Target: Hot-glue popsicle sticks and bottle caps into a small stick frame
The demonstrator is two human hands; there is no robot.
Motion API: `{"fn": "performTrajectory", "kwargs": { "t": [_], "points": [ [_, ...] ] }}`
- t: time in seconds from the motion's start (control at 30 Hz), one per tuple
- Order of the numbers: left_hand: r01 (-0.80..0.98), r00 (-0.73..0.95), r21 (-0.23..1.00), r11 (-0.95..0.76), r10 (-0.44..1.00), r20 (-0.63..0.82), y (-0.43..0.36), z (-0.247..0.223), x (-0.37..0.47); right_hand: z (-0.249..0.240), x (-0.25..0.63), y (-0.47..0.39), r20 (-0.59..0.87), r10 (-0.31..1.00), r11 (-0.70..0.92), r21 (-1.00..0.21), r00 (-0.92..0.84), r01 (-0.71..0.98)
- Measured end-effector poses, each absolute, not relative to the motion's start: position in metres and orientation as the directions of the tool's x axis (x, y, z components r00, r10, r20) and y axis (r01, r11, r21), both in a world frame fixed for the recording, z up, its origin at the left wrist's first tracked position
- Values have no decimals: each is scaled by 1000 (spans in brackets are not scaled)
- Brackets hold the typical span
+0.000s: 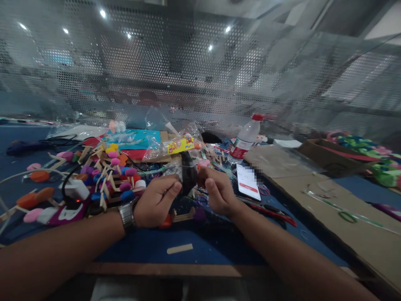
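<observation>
My left hand [158,200], with a metal watch [127,215] on its wrist, is closed in a fist with the thumb on top. Close by on the other side, my right hand [217,190] is closed too, its fingers curled inward. A dark, limp-looking black piece [189,173] hangs in the gap between them and touches the left fingers; its kind is blurred. Whether the right fingers also grip it cannot be made out. Below the hands lie a joined pair of wooden sticks [183,217] with a purple blob [199,214] and one loose craft stick [179,249].
Colourful blobs on sticks [109,175] pile up at left, beside a purple power strip [70,212] with a white plug [75,189]. A bottle [242,142], a lit phone [247,182] and red-handled pliers [275,212] sit at right. Cardboard [313,188] and a box [335,156] lie farther right.
</observation>
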State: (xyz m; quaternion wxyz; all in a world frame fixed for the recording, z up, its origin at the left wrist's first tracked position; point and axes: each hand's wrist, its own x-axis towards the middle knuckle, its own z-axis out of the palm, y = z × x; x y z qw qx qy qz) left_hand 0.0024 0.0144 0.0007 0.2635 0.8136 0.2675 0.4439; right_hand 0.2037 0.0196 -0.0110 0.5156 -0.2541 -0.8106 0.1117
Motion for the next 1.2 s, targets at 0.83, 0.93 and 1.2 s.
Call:
{"fn": "performTrajectory", "kwargs": {
  "t": [0.83, 0.93, 1.2],
  "points": [
    [139, 494, 789, -599, 732, 469, 15, -2, 1, -6, 196, 9, 756, 533, 844, -443, -380, 302],
    [163, 490, 772, -614, 730, 477, 15, 0, 2, -7, 198, 10, 732, 573, 820, -509, -370, 263],
    [195, 500, 726, -659, 704, 505, 13, 4, 1, -3, 199, 7, 726, 612, 788, -525, -315, 321]
  ]
}}
